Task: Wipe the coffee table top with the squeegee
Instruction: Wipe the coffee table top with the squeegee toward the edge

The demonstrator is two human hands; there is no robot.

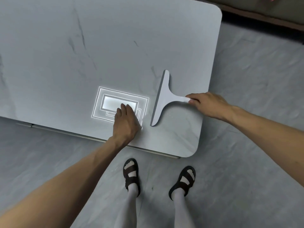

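So in my feed the squeegee [164, 97] was on the coffee table [65, 46], over by the right edge and not far from the near right corner. It's a pale T-shaped thing. The long blade ran roughly alongside that right edge, and the short handle stuck out toward it. The right hand [209, 104] had the end of the handle, thumb and fingers curled round it in a proper grip, with the wrist hanging out past the table's right edge. I couldn't really tell if the blade was pressed flat or just tipped onto its left edge. The left hand [127, 124] was laid on the top close to the near edge, just left of the blade and not touching it. Its fingers were loose and fairly straight, holding nothing, with the tips over a bright rectangular light reflection [105, 102] on the grey marbled surface. Below the near edge I could see both feet in dark sandals [131, 173] and white socks, standing on the grey floor [246, 162].
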